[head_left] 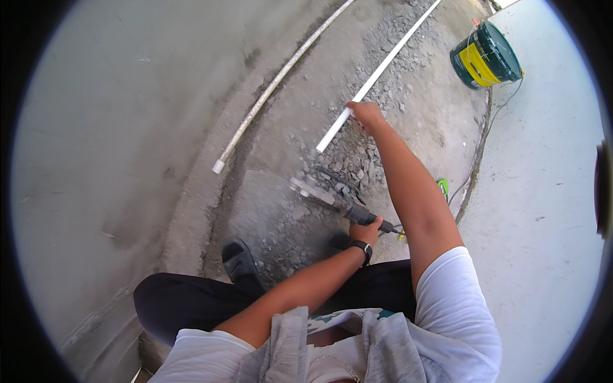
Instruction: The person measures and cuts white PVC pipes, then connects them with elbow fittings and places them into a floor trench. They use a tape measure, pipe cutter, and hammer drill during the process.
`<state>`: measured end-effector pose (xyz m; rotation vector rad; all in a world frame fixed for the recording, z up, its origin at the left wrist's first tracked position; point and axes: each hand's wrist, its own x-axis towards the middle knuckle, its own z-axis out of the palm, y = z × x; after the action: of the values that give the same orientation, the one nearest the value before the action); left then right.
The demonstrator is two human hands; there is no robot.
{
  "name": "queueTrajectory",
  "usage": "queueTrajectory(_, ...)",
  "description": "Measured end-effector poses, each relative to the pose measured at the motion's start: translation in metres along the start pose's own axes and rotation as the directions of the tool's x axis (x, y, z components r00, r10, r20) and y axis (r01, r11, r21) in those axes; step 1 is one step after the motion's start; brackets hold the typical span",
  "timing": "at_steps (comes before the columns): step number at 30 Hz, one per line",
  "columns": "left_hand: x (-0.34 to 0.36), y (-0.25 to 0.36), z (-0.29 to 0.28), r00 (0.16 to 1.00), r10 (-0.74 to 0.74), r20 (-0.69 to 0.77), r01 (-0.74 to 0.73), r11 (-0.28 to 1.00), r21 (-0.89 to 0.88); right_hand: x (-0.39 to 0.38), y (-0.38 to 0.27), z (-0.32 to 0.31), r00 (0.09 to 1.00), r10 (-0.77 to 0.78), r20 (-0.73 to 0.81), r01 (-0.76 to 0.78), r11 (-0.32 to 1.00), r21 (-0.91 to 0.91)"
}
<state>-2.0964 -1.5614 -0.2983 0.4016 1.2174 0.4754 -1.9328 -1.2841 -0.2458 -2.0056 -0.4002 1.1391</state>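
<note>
My left hand (365, 232), with a dark watch at the wrist, is closed around the rear of a corded angle grinder (345, 207). The tool's light grey head lies to the left, low over the rubble and just below the near end of a white plastic pipe (389, 59). Farther off, my right hand (367, 116) is wrapped round that pipe, a short way up from its cut end. The pipe runs away to the upper right. It is apart from the grinder.
A second, dirtier pipe (274, 82) lies along the left wall (121, 115). Broken concrete (357, 156) covers the trench in the floor. A green bucket (466, 60) with a yellow label stands at the far right, a cable (488, 127) beside it. A sandaled foot (239, 258) is near me.
</note>
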Motion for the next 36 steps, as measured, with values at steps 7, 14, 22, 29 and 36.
queueTrajectory(7, -0.029, 0.024, -0.029, 0.834, -0.520, 0.182, 0.400, 0.799, 0.448, 0.011, 0.019, -0.013, 0.995, -0.082, -0.056, 0.063, 0.960, -0.274)
queueTrajectory(14, -0.056, 0.198, -0.044, 0.791, -0.448, 0.417, -0.035, 0.646, 0.762, 0.027, 0.013, -0.026, 0.971, -0.229, 0.064, 0.209, 0.692, -0.691)
queueTrajectory(22, -0.059, 0.334, -0.071, 0.958, 0.274, 0.087, -0.274, 0.784, 0.557, 0.007, 0.030, -0.033, 0.997, 0.038, 0.074, 0.031, 0.660, -0.750)
queueTrajectory(29, -0.033, 0.355, -0.061, 0.859, 0.452, 0.241, -0.468, 0.884, 0.009, -0.021, -0.080, -0.022, 0.839, -0.389, 0.381, 0.540, 0.681, -0.494)
queueTrajectory(36, -0.053, 0.382, -0.068, 0.909, 0.356, 0.219, -0.268, 0.898, -0.348, -0.162, -0.123, 0.089, 0.464, -0.813, 0.352, 0.858, 0.511, 0.050)
